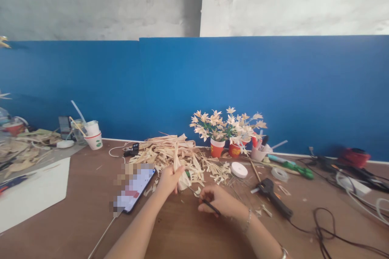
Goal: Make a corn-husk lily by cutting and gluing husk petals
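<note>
My left hand (169, 181) is closed round a pale strip of dried husk (177, 157), which stands up from the fingers; its lower end (184, 181) flares out to the right. Just to the right, my right hand (219, 200) pinches a slim tool with a dark handle (211, 206) and a thin metal tip. That tip points at the lower end of the husk; whether they touch, I cannot tell. Behind both hands lies a heap of dried husk pieces (156, 145). A phone (136, 189) rests left of my left hand.
Husk flowers (215, 119) stand in red paper cups (216, 149) at the back. A white tape roll (239, 169), a glue gun (272, 198) and tangled cables (323, 226) lie at the right. On the left are a white cup (94, 141) and a white board (36, 194).
</note>
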The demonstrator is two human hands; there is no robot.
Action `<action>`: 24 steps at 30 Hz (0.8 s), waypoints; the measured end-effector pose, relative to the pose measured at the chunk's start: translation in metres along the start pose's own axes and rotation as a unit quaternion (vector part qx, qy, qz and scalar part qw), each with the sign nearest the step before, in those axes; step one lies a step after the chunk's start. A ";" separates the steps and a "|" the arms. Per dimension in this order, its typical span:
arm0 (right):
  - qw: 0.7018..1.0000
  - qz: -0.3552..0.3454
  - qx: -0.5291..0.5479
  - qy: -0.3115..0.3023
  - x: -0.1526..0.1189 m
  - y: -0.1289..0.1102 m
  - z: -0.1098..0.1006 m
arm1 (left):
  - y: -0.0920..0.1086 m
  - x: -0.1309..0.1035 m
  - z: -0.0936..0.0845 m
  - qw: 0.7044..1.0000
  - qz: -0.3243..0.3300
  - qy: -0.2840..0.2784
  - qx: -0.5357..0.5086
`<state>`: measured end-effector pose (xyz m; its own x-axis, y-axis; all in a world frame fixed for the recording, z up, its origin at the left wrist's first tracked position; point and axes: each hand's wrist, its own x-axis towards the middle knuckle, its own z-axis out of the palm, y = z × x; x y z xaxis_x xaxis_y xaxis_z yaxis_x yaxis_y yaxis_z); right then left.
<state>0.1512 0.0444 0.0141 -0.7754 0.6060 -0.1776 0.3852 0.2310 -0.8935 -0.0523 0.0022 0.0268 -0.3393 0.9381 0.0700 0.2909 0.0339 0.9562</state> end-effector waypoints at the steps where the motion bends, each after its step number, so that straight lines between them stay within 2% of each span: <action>1: 1.000 -0.001 -0.007 0.004 0.000 -0.001 0.000 | 0.000 0.000 0.000 1.000 0.001 0.001 0.003; 10: 0.997 -0.023 -0.060 0.043 -0.003 -0.010 -0.002 | 0.006 -0.003 0.002 1.000 -0.005 0.017 -0.001; 24: 0.993 -0.034 -0.078 0.086 -0.003 -0.012 -0.001 | -0.002 -0.002 0.009 0.994 -0.007 0.083 -0.067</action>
<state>0.1489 0.0405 0.0253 -0.7100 0.7034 -0.0340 0.4184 0.3825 -0.8238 -0.0444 0.0030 0.0221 -0.4887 0.8677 0.0909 0.1675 -0.0089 0.9858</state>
